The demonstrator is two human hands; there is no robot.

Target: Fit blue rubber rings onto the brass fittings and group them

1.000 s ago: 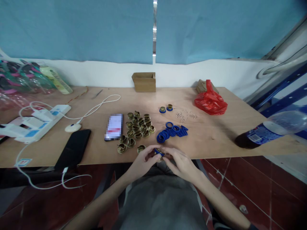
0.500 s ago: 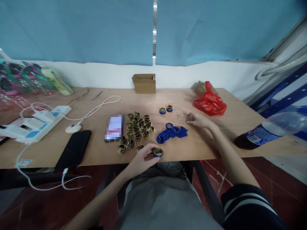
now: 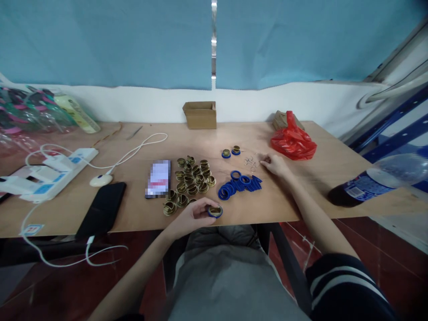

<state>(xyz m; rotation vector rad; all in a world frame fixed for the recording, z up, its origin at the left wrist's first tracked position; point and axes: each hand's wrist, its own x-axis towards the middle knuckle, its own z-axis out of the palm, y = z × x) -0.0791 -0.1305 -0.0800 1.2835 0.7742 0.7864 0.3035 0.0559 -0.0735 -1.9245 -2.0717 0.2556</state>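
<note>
Between its thumb and fingers, my left hand (image 3: 193, 217) grips a brass-coloured round fitting with a blue ring (image 3: 215, 211) around it, near the table's front edge. My right hand (image 3: 273, 165) is pinched close to the tabletop beside some small thin metal clips (image 3: 250, 162); what its fingertips hold, if anything, is too small to make out. Several loose brass fittings (image 3: 192, 179) lie in a group left of centre. Right of them is a row of blue rings (image 3: 236, 187). Two fittings with blue rings (image 3: 226, 154) sit farther back.
A phone (image 3: 158, 179) with a lit screen and a dark phone (image 3: 102, 209) lie left, by a white power strip (image 3: 60, 174) with cables. An open cardboard box (image 3: 200, 117) stands at the back. On the right are a red plastic bag (image 3: 293, 143) and a lying drink bottle (image 3: 359, 189).
My left hand has shifted slightly left with the ringed fitting in it. The right hand has moved a little right, its fingers drawn together beside the metal clips.
</note>
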